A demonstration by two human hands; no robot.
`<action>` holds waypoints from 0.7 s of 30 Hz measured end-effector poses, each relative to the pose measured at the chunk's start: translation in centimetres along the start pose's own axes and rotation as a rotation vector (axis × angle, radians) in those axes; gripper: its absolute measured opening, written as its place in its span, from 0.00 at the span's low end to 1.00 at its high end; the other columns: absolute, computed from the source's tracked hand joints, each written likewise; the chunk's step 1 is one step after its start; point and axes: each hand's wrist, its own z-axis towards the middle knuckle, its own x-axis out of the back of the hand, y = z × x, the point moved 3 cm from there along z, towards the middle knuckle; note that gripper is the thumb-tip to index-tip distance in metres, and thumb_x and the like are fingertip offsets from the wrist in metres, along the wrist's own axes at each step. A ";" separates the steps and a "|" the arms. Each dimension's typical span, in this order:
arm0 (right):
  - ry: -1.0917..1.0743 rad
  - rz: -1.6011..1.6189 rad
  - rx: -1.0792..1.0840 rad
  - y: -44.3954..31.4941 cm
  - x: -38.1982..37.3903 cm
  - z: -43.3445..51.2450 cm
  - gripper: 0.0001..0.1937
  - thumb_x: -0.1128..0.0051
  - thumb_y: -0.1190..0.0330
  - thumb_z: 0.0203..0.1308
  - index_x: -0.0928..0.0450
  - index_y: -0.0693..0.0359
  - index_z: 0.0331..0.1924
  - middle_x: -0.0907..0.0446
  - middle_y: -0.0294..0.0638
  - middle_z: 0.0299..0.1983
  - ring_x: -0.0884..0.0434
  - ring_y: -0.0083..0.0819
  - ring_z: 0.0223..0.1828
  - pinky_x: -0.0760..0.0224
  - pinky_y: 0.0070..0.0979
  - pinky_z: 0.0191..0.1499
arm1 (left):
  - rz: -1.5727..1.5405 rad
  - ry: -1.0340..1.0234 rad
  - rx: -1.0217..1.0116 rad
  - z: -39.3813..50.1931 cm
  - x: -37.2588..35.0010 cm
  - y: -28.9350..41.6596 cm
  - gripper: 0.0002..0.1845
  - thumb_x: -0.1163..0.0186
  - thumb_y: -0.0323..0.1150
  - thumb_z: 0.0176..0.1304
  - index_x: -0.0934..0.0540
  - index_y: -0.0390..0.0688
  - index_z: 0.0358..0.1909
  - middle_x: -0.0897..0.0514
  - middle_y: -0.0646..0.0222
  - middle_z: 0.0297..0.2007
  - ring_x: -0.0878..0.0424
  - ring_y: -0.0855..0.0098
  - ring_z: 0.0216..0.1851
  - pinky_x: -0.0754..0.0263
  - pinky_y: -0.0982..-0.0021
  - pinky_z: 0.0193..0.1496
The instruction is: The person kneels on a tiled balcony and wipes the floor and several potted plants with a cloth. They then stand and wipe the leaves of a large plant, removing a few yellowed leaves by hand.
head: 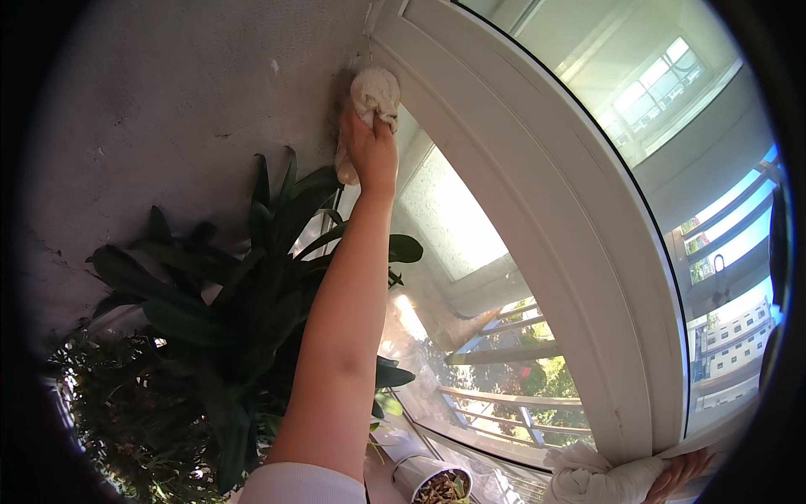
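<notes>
My left hand (371, 151) is stretched up and away and grips a bunched cream terry cloth (376, 91). The cloth is at the upper corner where the white window frame (535, 170) meets the rough plastered wall (208, 82). Part of the cloth hangs down on the left side of the hand. At the lower right, my right hand (680, 475) is partly in view, its fingers closed around gathered white fabric (579, 475), which looks like a knotted curtain. A stretch of that fabric runs up towards the right rim.
Below my left arm stands a dark, broad-leaved plant (245, 271), with finer foliage (138, 409) at lower left. A white pot (419, 475) of dry leaf litter sits at the bottom. Through the window glass (478, 315), outdoor railings (522, 400) and trees show.
</notes>
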 end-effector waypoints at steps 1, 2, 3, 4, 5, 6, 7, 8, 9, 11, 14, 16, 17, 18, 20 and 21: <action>0.014 -0.015 0.007 0.4 0.0 -0.8 0.16 0.61 0.57 0.66 0.27 0.59 0.39 0.24 0.46 0.43 0.26 0.49 0.49 0.49 0.63 0.57 | 0.070 -0.027 0.029 -3.1 0.6 -1.2 0.21 0.48 0.29 0.61 0.34 0.35 0.57 0.31 0.50 0.52 0.33 0.48 0.54 0.40 0.53 0.59; 0.018 -0.019 0.014 0.9 -0.3 -2.2 0.15 0.61 0.57 0.66 0.27 0.60 0.39 0.24 0.46 0.43 0.25 0.50 0.48 0.48 0.64 0.56 | 0.101 -0.050 0.032 -6.4 1.5 -1.6 0.21 0.47 0.28 0.61 0.34 0.34 0.56 0.31 0.50 0.51 0.33 0.48 0.54 0.40 0.54 0.59; 0.012 -0.018 0.027 1.3 -0.5 -3.2 0.15 0.61 0.57 0.66 0.27 0.60 0.39 0.24 0.47 0.44 0.25 0.50 0.48 0.47 0.64 0.56 | 0.138 -0.079 0.043 -9.4 2.3 -1.7 0.21 0.47 0.27 0.61 0.34 0.34 0.56 0.31 0.49 0.51 0.32 0.48 0.54 0.39 0.55 0.59; 0.091 -0.090 0.044 1.1 -0.8 -3.3 0.15 0.61 0.58 0.67 0.27 0.60 0.38 0.24 0.46 0.42 0.24 0.48 0.46 0.44 0.61 0.55 | 0.115 -0.134 0.120 -11.7 3.3 -2.2 0.21 0.47 0.26 0.61 0.34 0.34 0.56 0.31 0.50 0.51 0.32 0.48 0.53 0.39 0.56 0.58; 0.089 -0.098 0.041 0.4 -1.4 -3.6 0.15 0.61 0.58 0.67 0.27 0.60 0.38 0.24 0.46 0.42 0.24 0.48 0.46 0.44 0.61 0.55 | 0.091 -0.188 0.200 -13.8 4.2 -2.6 0.20 0.47 0.25 0.61 0.34 0.34 0.55 0.31 0.50 0.50 0.32 0.49 0.53 0.38 0.56 0.58; 0.066 -0.075 0.028 -0.7 -1.8 -4.1 0.15 0.62 0.58 0.67 0.27 0.60 0.39 0.24 0.46 0.42 0.24 0.48 0.46 0.44 0.61 0.55 | 0.066 -0.228 0.275 -15.4 5.4 -3.0 0.20 0.47 0.24 0.60 0.34 0.34 0.55 0.30 0.51 0.50 0.32 0.49 0.53 0.38 0.57 0.58; 0.040 -0.068 -0.010 -2.3 -2.2 -5.1 0.15 0.62 0.58 0.67 0.27 0.60 0.39 0.24 0.46 0.43 0.24 0.48 0.46 0.44 0.61 0.55 | 0.081 -0.232 0.285 -16.6 6.0 -3.6 0.19 0.47 0.25 0.61 0.34 0.34 0.54 0.30 0.51 0.49 0.32 0.50 0.53 0.37 0.58 0.58; 0.013 -0.055 -0.029 -3.7 -2.3 -5.9 0.15 0.62 0.58 0.67 0.27 0.60 0.39 0.24 0.46 0.43 0.24 0.48 0.46 0.44 0.61 0.55 | 0.095 -0.236 0.295 -18.3 6.5 -4.9 0.19 0.47 0.25 0.61 0.33 0.34 0.53 0.30 0.51 0.49 0.31 0.50 0.52 0.37 0.58 0.57; -0.012 -0.039 -0.045 -5.1 -2.5 -6.5 0.15 0.62 0.58 0.67 0.27 0.60 0.39 0.24 0.46 0.43 0.24 0.48 0.46 0.44 0.60 0.56 | 0.109 -0.241 0.305 -19.9 7.2 -6.2 0.18 0.47 0.25 0.61 0.33 0.34 0.53 0.30 0.51 0.49 0.31 0.50 0.52 0.37 0.58 0.57; -0.057 -0.022 -0.070 -6.9 -2.6 -7.6 0.15 0.62 0.58 0.67 0.27 0.60 0.39 0.24 0.46 0.43 0.24 0.47 0.47 0.44 0.60 0.56 | 0.086 -0.302 0.454 -23.2 8.1 -7.8 0.15 0.47 0.25 0.62 0.32 0.33 0.50 0.30 0.53 0.48 0.29 0.55 0.49 0.35 0.61 0.55; -0.095 -0.010 -0.080 -8.0 -2.8 -8.5 0.16 0.63 0.58 0.67 0.27 0.60 0.40 0.24 0.46 0.43 0.24 0.47 0.47 0.44 0.59 0.56 | 0.038 -0.285 0.527 -28.2 9.6 -9.2 0.16 0.48 0.29 0.64 0.31 0.32 0.51 0.24 0.51 0.46 0.25 0.55 0.48 0.33 0.62 0.53; -0.107 0.001 -0.083 -8.4 -3.0 -8.7 0.16 0.63 0.58 0.67 0.27 0.60 0.40 0.24 0.46 0.43 0.24 0.47 0.47 0.44 0.59 0.56 | -0.138 -0.292 0.680 -32.1 10.1 -11.2 0.16 0.48 0.29 0.65 0.31 0.33 0.52 0.25 0.52 0.48 0.26 0.58 0.47 0.33 0.63 0.53; -0.113 0.006 -0.081 -8.6 -3.0 -8.8 0.16 0.64 0.58 0.67 0.27 0.60 0.40 0.24 0.46 0.44 0.24 0.47 0.47 0.44 0.58 0.56 | -0.234 -0.251 0.768 -34.1 10.3 -11.8 0.17 0.48 0.29 0.65 0.31 0.33 0.53 0.25 0.53 0.48 0.26 0.59 0.47 0.33 0.64 0.53; -0.114 0.011 -0.080 -8.8 -3.2 -8.8 0.16 0.64 0.58 0.67 0.26 0.61 0.40 0.24 0.46 0.44 0.24 0.47 0.47 0.44 0.58 0.57 | 0.363 -0.471 0.237 -36.4 11.4 -12.2 0.17 0.49 0.29 0.65 0.32 0.32 0.54 0.25 0.52 0.49 0.26 0.59 0.48 0.33 0.64 0.54; -0.140 -0.002 -0.085 -8.8 -3.0 -9.2 0.16 0.64 0.59 0.67 0.26 0.61 0.40 0.24 0.46 0.44 0.25 0.47 0.47 0.44 0.58 0.57 | 0.282 -0.525 0.533 -38.7 11.0 -12.1 0.18 0.51 0.30 0.65 0.32 0.31 0.54 0.26 0.49 0.51 0.27 0.56 0.52 0.34 0.64 0.56; -0.151 -0.009 -0.085 -8.7 -2.8 -9.3 0.16 0.64 0.59 0.67 0.26 0.61 0.41 0.24 0.46 0.44 0.25 0.47 0.47 0.44 0.57 0.57 | 0.254 -0.538 0.679 -39.7 10.9 -11.9 0.19 0.52 0.30 0.64 0.33 0.30 0.54 0.26 0.47 0.52 0.27 0.55 0.54 0.35 0.64 0.57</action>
